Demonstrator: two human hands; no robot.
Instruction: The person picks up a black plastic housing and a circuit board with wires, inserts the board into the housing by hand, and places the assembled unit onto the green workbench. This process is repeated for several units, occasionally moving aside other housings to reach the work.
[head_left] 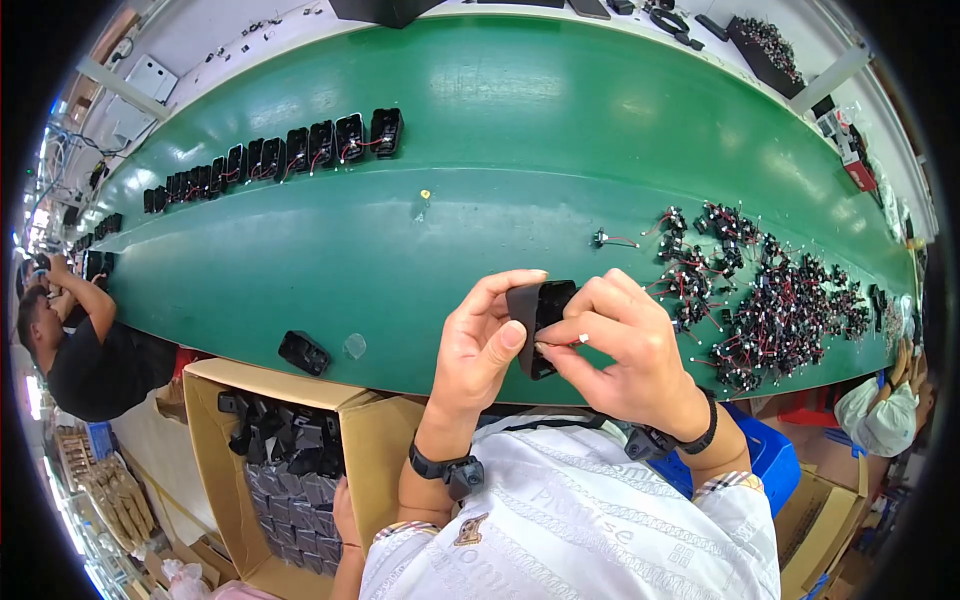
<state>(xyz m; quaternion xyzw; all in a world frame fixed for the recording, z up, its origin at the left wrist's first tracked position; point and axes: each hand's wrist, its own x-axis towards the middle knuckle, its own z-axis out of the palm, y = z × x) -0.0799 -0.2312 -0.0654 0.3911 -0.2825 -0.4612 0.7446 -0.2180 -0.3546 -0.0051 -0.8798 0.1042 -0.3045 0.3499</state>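
Black case [522, 312] is held by the left hand [475, 352], thumb and fingers wrapped around its outside; fingers of the right hand [622, 335] are narrowed at its mouth, apparently pinched on a thin wire with a white plug [583, 340]; inside mostly hidden. Likely risks: wire could be snagged or kinked if pressed against the rim; plug could be pulled loose if tugged; case could be twisted free if the left grip is slackened. Tangling is possible in the heap of wired parts [790, 310] right of the fingers. Green surface [500, 230] is spread beyond the fingers; a row of cases [297, 148] is lined up far left, a lone case [303, 353] nearer left. Cardboard box [210, 400], filled with dark pieces, is placed lower left; co-worker [90, 365] is seen farther left.
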